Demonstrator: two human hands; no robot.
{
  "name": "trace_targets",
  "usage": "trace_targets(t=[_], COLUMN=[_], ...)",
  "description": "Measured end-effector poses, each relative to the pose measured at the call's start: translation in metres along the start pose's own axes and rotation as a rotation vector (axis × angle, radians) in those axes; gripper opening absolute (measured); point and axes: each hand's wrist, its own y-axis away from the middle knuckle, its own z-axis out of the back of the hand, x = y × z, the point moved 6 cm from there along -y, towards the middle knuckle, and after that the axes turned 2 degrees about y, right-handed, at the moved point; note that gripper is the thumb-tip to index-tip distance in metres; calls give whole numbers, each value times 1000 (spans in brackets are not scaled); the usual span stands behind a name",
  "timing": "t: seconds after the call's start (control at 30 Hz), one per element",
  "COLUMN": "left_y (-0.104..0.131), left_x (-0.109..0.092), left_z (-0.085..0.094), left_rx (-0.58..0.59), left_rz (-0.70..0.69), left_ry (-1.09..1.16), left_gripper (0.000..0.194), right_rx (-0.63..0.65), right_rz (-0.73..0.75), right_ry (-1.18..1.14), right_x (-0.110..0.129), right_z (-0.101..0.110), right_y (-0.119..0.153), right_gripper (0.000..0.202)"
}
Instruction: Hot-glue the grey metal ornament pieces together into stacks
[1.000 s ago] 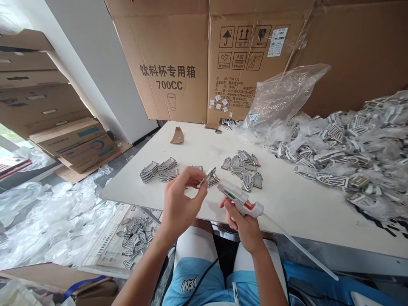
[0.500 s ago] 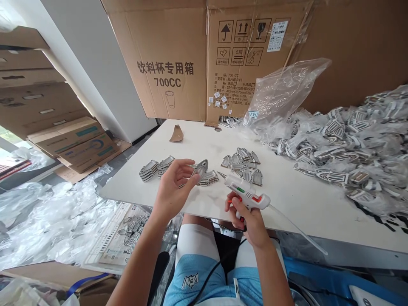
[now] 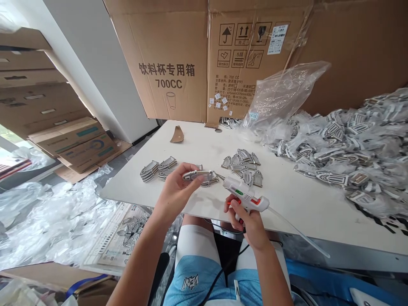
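Note:
My left hand [image 3: 179,187] pinches a small silver metal frame piece [image 3: 199,174] with a pointed end, held nearly edge-on above the table's front part. My right hand [image 3: 247,216] is wrapped round a white hot glue gun [image 3: 244,193], a finger at its orange trigger. The gun's thin nozzle points left, close to the right end of the held piece; whether they touch I cannot tell. Behind my left hand stand neat stacks of like pieces [image 3: 149,171], partly hidden by the fingers. Loose pieces [image 3: 244,163] lie spread beyond the gun.
A large heap of plastic-wrapped metal pieces [image 3: 338,140] covers the table's right side. Cardboard boxes [image 3: 172,42] wall off the back. A brown cardboard scrap [image 3: 177,134] lies on the white table [image 3: 197,144]. Clear plastic bags [image 3: 51,216] pile up at the left. A glue stick [image 3: 299,233] trails from the gun.
My left hand has turned the metal piece from facing me to nearly edge-on and lowered it slightly. The glue gun has barely shifted, and its nozzle is now nearer the piece.

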Motion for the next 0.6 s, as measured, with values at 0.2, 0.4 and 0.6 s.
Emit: trace_targets(t=[0.2, 0.4, 0.6], left_y=[1, 1, 4], left_x=[1, 1, -1], left_z=[9, 6, -3], left_rx=[-140, -137, -81], left_rz=[-80, -81, -45], left_ry=[-167, -175, -194], left_gripper=[30, 38, 42], right_rx=[-34, 3, 10], right_rz=[-4, -41, -71], right_ry=[-3, 65, 94], right_x=[2, 0, -2], right_z=[-2, -4, -5], right_y=[2, 3, 4], right_gripper=[33, 38, 40])
